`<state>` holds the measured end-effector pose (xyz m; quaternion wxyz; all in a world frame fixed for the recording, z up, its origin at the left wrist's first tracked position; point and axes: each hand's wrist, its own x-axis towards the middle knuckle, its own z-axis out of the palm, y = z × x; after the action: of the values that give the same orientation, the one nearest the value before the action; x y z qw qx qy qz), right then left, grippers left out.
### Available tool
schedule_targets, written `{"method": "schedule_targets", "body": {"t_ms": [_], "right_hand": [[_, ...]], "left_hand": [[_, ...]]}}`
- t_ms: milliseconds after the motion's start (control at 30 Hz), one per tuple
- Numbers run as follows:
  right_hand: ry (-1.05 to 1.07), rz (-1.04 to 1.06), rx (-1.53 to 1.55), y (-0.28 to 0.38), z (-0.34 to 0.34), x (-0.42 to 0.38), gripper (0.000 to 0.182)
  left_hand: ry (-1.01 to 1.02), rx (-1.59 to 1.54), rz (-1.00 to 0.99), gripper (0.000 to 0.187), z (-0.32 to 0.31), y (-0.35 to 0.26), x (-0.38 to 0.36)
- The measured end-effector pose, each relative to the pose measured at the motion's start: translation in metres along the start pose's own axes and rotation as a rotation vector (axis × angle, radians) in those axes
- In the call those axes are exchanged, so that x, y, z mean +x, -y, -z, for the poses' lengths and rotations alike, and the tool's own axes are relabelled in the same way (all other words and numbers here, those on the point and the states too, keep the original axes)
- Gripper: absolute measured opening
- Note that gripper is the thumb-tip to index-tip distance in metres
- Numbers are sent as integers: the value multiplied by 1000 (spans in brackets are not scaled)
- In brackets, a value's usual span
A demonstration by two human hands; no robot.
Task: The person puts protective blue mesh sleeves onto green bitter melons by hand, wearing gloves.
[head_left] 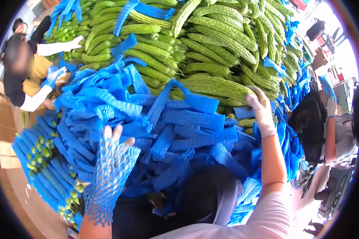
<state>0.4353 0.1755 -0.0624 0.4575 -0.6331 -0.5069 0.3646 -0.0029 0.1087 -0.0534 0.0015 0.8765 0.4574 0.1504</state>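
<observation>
Gloved right hand [262, 111] on warty gourd [217, 85]

Illumination bright and even, daylight in character. Strongest light enters at the upper right of the frame, where the background is overexposed to white. Shadows soft, deepest at lower centre. Heavy fisheye distortion: straight lines bow, and black vignette fills all four corners. Centre sharp; edges soft, with slight compression blur at upper left.
</observation>
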Motion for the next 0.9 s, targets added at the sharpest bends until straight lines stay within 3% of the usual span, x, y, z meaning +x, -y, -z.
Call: {"method": "schedule_targets", "body": {"t_ms": [67,167,233,367,400,433,467,500,533,600,633,667,700,733,767,800,867,900], "right_hand": [[42,-28,209,18,9,-32,56],[115,-34,319,42,0,-64,58],[175,-11,296,67,-13,-79,60],[368,-118,299,93,-40,-86,57],[411,-157,323,99,-50,-85,57],[460,-226,712,85,-60,-78,57],[509,-296,1104,76,-71,-71,56],[448,-278,1191,88,-87,-80,57],[390,-262,1279,98,-110,-95,58],[617,-124,1156,107,-161,-125,65],[635,-117,1160,110,-178,-143,65],[643,-50,931,114,-193,-163,64],[645,36,707,121,-207,-175,63],[640,136,490,128,-219,-179,63],[675,93,352,118,-225,-171,53],[576,116,248,132,-222,-176,41],[538,137,478,120,-232,-168,29],[556,129,479,119,-238,-167,29]], "left_hand": [[-149,-58,72,45,5,-16,2],[-148,-188,61,48,14,-27,-4],[-158,-410,-82,58,4,-30,-6],[70,-1298,193,54,33,-50,-23],[-65,-900,9,53,42,-52,-21],[-191,-490,-158,52,50,-53,-17],[-207,-374,-96,48,53,-56,-10],[-216,-259,-34,43,57,-59,-3],[-306,-244,-95,41,35,-41,-9],[-370,285,-78,36,35,-39,-14],[-255,454,-34,37,34,-40,-18],[-136,623,13,39,31,-40,-22],[-165,408,48,43,8,-25,-30],[-137,492,162,48,3,-26,-28],[-139,403,180,49,4,-23,-30],[-131,305,203,50,4,-21,-36],[-250,374,221,41,-1,-20,-38],[-252,96,239,42,1,-20,-33]]}}
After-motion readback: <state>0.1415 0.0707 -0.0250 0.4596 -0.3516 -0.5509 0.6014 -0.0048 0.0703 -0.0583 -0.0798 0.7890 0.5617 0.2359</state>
